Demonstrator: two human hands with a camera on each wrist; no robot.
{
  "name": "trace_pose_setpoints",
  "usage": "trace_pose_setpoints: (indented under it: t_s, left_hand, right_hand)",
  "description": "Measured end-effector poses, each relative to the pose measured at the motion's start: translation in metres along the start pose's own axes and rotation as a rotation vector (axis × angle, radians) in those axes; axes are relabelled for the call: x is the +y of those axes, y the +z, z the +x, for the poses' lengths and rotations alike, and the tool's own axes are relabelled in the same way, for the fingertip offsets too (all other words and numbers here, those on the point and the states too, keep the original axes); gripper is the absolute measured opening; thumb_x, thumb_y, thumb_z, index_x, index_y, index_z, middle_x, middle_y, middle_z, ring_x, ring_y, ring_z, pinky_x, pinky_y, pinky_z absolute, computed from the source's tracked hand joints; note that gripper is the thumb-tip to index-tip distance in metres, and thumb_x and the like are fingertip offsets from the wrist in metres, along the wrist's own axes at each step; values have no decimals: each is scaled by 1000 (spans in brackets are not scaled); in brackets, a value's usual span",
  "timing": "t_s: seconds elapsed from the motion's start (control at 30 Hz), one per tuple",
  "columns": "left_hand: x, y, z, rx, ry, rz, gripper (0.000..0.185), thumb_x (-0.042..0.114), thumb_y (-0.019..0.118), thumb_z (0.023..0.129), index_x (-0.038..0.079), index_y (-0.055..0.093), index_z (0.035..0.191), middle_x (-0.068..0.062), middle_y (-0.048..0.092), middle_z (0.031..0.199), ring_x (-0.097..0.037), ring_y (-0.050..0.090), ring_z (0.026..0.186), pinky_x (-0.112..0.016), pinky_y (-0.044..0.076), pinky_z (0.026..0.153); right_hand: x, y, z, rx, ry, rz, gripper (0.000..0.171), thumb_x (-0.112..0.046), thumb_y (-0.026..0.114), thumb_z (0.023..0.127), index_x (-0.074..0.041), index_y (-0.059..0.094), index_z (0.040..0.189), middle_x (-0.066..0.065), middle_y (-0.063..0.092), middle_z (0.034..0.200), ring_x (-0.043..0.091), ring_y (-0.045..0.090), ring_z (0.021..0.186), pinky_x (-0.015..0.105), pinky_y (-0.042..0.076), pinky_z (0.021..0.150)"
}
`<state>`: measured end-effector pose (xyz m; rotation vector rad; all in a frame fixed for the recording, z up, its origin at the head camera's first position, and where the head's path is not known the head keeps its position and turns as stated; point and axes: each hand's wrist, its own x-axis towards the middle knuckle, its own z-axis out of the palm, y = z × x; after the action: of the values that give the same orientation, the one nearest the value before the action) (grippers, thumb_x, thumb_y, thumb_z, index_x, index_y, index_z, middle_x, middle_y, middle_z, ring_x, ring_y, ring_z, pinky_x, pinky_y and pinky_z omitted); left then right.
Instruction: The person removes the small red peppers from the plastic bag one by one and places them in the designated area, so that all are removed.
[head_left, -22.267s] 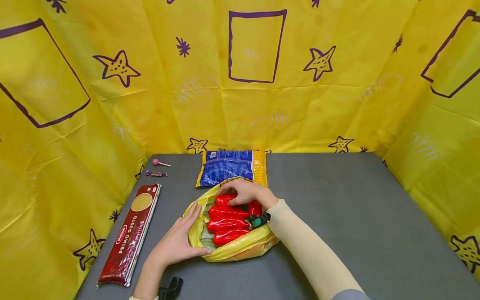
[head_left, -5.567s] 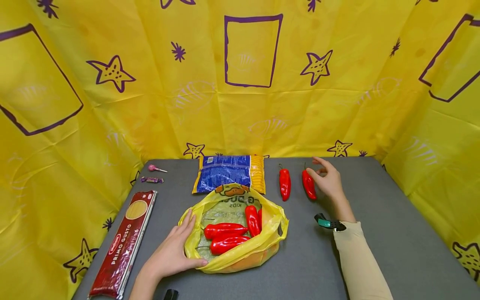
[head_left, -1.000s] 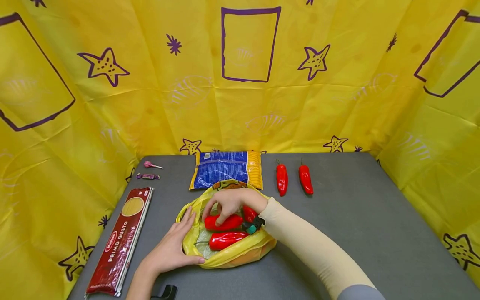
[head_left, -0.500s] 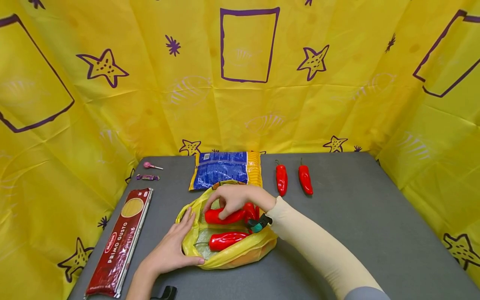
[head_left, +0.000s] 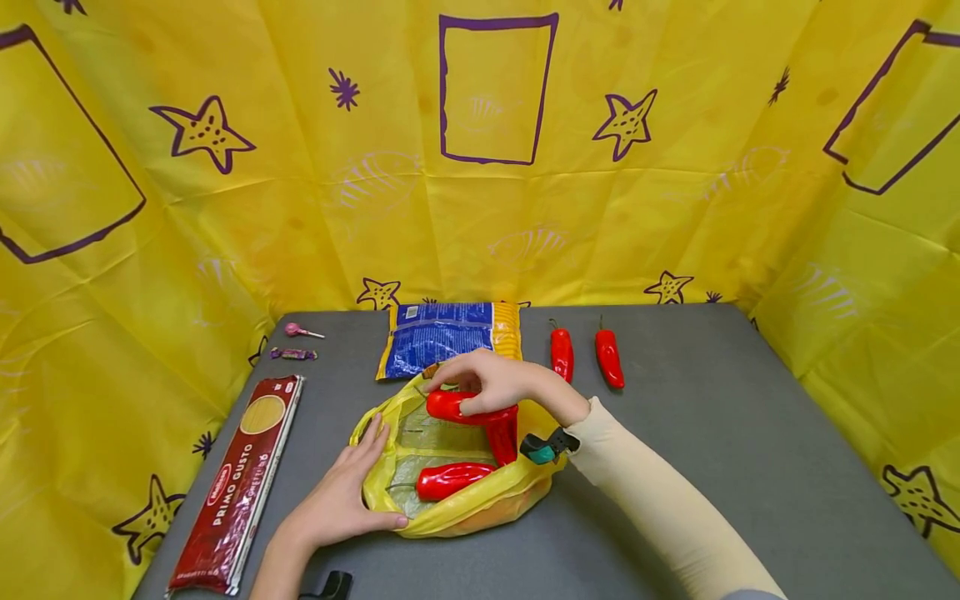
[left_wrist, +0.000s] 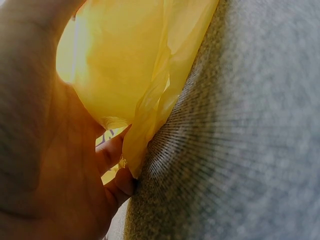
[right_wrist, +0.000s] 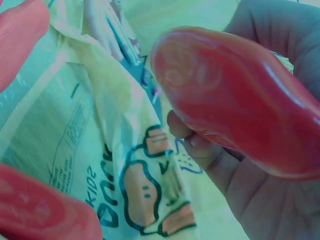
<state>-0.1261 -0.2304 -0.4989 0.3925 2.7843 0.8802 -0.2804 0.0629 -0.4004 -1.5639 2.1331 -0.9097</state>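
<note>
Right grip (head_left: 498,385) holds pepper (head_left: 450,407) over bag (head_left: 487,512); left grip (head_left: 345,493) touches bag.

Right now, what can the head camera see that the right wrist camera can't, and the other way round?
Only the head view shows a long red plastic packet of spaghetti, a round pink lollipop and a small purple wrapped sweet. Only the right wrist view shows big dark letters printed on the yellow plastic bag. Both show that bag, plus the person's bare right hand gripping a long, shiny red pepper.
</note>
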Motion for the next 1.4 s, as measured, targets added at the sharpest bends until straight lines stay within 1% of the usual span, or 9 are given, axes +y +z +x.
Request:
trace_pose_setpoints:
  t_s: [0.13,0.3,0.43,0.53,0.63,0.8,1.03,1.3,1.4]
  left_hand:
    - [0,1,0,6,1,1,132,74,85,71,13,23,170,-6,5,180,-34,40,140,-67,42,112]
    - [0,1,0,15,8,5,133,75,85,71,13,23,170,-6,5,180,-34,40,141,-67,41,112]
    - [0,2,0,22,12,9,133,75,85,70,12,24,170,-6,5,180,-35,40,141,-68,40,113]
    - [0,2,0,26,12,10,134,75,85,70,12,24,170,-6,5,180,-35,40,141,-68,40,112]
    - [0,2,0,30,11,11,134,76,85,70,12,24,170,-6,6,180,-35,40,142,-68,40,112]
    - [0,2,0,18,-1,11,134,77,85,70,13,23,170,-5,5,180,-37,39,143,-68,40,113]
    - [-1,1,-1,5,1,4,134,76,84,71,14,20,171,-6,4,180,-50,33,149,-73,36,113]
    - [-1,1,0,-2,-1,-3,133,75,85,71,14,21,171,-6,4,180,-52,31,150,-75,35,113]
    - [0,1,-1,-6,-4,-7,133,75,85,72,14,21,171,-6,4,180,-55,28,151,-76,33,113]
  right_hand:
    - [0,-4,-14,65,-10,16,49,-13,65,90,-3,69,138,9,68,132,14,63,90,27,57,80]
    - [0,-8,-32,147,36,48,51,-12,63,89,-6,68,140,8,67,135,17,65,94,30,58,83]
    - [4,-9,-46,231,51,49,51,-10,63,89,-6,68,139,7,67,134,13,62,78,30,55,73]
    - [10,-8,-55,295,64,23,50,-10,63,89,-8,68,138,8,67,134,8,53,64,27,49,64]
    - [15,-5,-66,362,97,1,48,-9,64,89,-11,70,137,8,67,137,6,46,60,26,44,60]
    - [20,0,-88,478,154,15,50,-6,68,89,-12,69,138,7,67,134,11,50,64,26,44,61]
    - [26,4,-118,644,266,79,50,-3,74,90,-10,68,139,11,65,128,19,62,74,27,56,65]
    - [37,11,-146,752,357,128,52,1,74,93,-7,64,143,15,63,133,21,63,79,24,56,68]
    - [40,12,-154,798,373,155,51,1,75,94,-7,63,143,15,63,128,21,64,78,24,58,65]
